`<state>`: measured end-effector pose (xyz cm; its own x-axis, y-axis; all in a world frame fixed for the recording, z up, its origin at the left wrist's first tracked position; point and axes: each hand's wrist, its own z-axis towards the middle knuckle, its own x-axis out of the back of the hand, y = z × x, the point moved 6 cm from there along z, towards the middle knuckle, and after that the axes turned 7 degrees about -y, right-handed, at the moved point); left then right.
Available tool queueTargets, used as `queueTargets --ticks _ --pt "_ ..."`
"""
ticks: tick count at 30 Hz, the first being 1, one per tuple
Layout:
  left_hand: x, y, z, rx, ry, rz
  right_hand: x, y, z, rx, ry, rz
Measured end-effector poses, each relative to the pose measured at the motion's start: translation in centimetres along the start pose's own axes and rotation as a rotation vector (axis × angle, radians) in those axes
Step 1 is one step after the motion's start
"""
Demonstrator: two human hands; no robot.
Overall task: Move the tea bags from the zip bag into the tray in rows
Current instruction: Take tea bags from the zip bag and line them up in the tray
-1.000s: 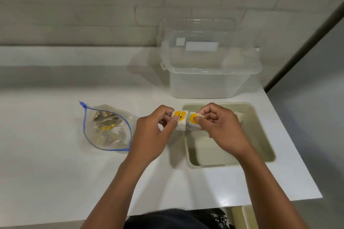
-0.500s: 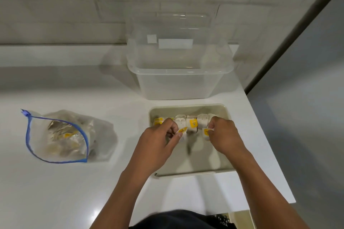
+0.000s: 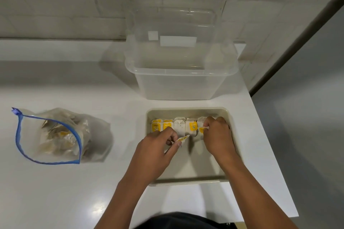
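Observation:
A beige tray (image 3: 188, 111) lies on the white counter, with a row of several white tea bags (image 3: 179, 126) with yellow tags along its far side. My left hand (image 3: 156, 152) is over the tray's left part and pinches a yellow tag (image 3: 183, 138) between thumb and fingers. My right hand (image 3: 216, 135) is at the right end of the row, its curled fingers pinching the end tea bag (image 3: 201, 126). The open zip bag (image 3: 54, 135) with a blue seal lies to the left and holds more tea bags.
A clear plastic bin (image 3: 178, 72) stands behind the tray against the tiled wall. The counter's right edge (image 3: 268, 145) runs close beside the tray, with a grey floor beyond it. The counter's front edge is near my body.
Both hands carried tea bags from above the tray's left rim down into the tray and set them along the far side. The view has shifted right, toward the tray.

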<state>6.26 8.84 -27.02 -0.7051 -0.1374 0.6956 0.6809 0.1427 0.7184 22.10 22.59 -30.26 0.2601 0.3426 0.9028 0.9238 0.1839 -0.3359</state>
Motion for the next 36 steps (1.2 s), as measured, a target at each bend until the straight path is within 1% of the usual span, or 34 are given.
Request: queueTargets --ticks 12,23,26,31,33,36 --pt "-0.6 0.1 0.0 -0.005 -0.024 0.141 0.3 -0.5 0.3 -0.068 0.028 -0.082" --pt "-0.7 -0.1 -0.1 -0.003 -0.038 0.162 1.1 -0.3 -0.8 -0.016 0.052 0.003" --pt "-0.7 0.0 0.0 -0.015 -0.033 0.172 0.6 -0.2 -1.7 0.01 0.021 -0.067" --pt "-0.7 0.0 0.0 -0.013 -0.043 0.177 0.1 -0.2 -2.2 0.0 -0.022 -0.087" --pt "-0.7 -0.1 -0.1 -0.011 -0.043 0.171 -0.2 -0.1 -2.2 -0.005 -0.081 -0.115" --pt "-0.7 -0.1 -0.1 -0.012 -0.042 0.171 -0.9 0.0 -2.5 -0.023 -0.176 -0.085"
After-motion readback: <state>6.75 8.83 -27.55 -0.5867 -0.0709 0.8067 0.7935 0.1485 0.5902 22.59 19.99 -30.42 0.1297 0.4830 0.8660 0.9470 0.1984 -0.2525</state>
